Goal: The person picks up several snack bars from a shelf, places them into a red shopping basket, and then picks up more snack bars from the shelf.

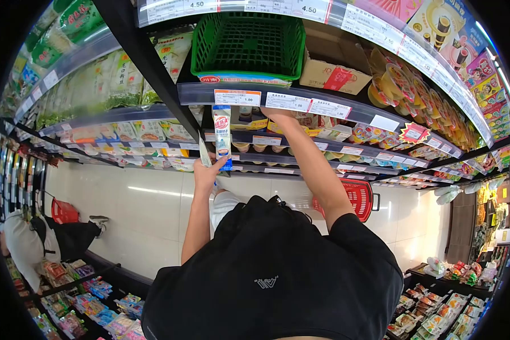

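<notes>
My left hand (208,165) pinches a slim blue-and-white sachet (222,133) with red lettering, which stands upright in front of the shelf. A thin pale packet or card (203,148) is also at that hand, beside the sachet. My right hand (275,113) reaches in under the front edge of the shelf with the price labels (309,105). Its fingers are hidden behind that edge. Near it on the lower level are yellow-edged boxes (307,126) and other small packs.
Above the hands sit a green plastic basket (246,71) and an open cardboard box (334,73). A red shopping basket (360,198) stands on the floor at the right. Another person (34,238) is at the far left near a second red basket (64,211). Bagged noodles (113,79) fill the left shelves.
</notes>
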`<state>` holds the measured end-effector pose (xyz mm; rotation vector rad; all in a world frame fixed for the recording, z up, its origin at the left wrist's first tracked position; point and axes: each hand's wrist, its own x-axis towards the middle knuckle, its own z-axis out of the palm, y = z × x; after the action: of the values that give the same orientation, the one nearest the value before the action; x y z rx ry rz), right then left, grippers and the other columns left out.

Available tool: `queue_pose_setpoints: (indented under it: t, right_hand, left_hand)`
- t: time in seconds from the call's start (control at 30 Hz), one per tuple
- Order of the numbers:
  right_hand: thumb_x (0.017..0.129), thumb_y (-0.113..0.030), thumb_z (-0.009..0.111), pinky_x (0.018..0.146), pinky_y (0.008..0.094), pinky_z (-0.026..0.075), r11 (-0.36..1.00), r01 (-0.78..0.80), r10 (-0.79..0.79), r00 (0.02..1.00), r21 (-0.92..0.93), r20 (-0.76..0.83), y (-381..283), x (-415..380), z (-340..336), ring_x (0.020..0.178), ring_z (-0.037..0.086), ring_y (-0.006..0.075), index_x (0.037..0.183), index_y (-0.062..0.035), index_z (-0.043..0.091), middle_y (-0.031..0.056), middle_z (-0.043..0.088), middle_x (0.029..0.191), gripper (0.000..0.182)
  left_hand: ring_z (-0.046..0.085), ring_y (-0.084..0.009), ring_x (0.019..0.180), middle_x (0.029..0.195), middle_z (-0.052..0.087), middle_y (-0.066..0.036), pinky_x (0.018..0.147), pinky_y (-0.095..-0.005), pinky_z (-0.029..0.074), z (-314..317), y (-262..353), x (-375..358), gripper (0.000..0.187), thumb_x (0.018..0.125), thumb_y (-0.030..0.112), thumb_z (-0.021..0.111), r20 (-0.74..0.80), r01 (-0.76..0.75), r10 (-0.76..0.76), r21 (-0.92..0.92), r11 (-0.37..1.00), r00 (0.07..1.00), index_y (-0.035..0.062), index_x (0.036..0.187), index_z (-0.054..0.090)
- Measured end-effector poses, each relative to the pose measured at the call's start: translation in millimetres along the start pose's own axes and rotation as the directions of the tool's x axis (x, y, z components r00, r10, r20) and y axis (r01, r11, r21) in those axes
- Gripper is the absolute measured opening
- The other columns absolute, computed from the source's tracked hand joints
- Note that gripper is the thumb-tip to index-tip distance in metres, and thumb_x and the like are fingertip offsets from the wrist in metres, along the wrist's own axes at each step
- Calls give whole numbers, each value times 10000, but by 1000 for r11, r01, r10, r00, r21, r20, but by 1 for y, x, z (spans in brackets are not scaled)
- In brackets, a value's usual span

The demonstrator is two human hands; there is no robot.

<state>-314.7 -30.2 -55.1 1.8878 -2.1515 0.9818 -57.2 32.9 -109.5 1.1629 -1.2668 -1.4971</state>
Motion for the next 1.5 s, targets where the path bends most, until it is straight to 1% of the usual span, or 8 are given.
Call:
queue_pose_setpoints:
  t: [0.2,0.47,0.77,0.9,0.97,1.33,1.37,1.5]
  right_hand:
    - [854,-347,517,931,436,394,999,29,-29,1000,20,8,-6,9,2,1099,506,327,1140,-112,563,146,551,1188,373]
    - [857,-365,510,950,440,373,997,61,-62,998,47,20,-9,9,-2,1122,491,322,1161,-118,553,141,536,1213,394]
    - [860,-386,503,972,445,350,992,104,-107,994,71,32,-22,18,-1,1147,473,316,1183,-125,542,135,519,1241,417]
    - [862,-396,500,982,447,340,990,117,-120,992,83,35,-29,22,2,1159,465,313,1193,-128,537,132,512,1253,428]
    - [862,-400,498,987,448,334,989,123,-126,991,88,35,-33,25,4,1164,461,312,1198,-130,535,130,508,1259,433]
    - [866,-424,489,1012,452,309,980,160,-166,985,121,44,-47,28,6,1193,442,305,1224,-138,523,123,489,1290,459]
    - [864,-433,490,1011,456,308,980,154,-162,985,126,55,-45,28,4,1190,444,305,1222,-140,525,123,491,1288,464]
    - [854,-472,492,1009,469,304,983,118,-133,986,142,103,-42,25,-3,1179,453,301,1215,-149,533,119,499,1280,487]
  left_hand:
    - [461,-42,525,617,559,6,475,-204,336,-6,-4,0,149,724,87,734,-24,-4,3,-33,999,1000,12,703,607]
    - [496,-63,582,654,572,-8,537,-223,379,-15,-18,1,144,721,73,736,-18,15,-16,-61,998,1000,-10,738,620]
    - [510,-62,592,675,590,-16,549,-221,398,-16,-17,-4,147,721,62,741,-29,0,-3,-108,994,1000,-2,744,610]
    - [515,-63,595,676,588,-16,551,-218,401,-15,-10,-6,141,728,60,735,-33,-21,18,-97,995,999,-2,753,611]
    - [517,-62,598,678,590,-17,556,-216,403,-15,-5,-8,136,731,63,732,-34,10,-12,-65,998,999,-2,752,614]
    - [523,-65,600,680,596,-23,564,-218,406,-16,-3,-12,146,728,77,736,-49,11,-14,-48,999,999,-3,748,615]
    - [523,-66,600,680,595,-23,564,-217,405,-16,-4,-12,153,726,81,739,-58,23,-24,-18,1000,998,-2,748,613]
    - [519,-66,593,677,592,-22,556,-217,403,-16,-9,-12,161,721,85,743,-44,10,-12,-47,999,999,0,746,609]
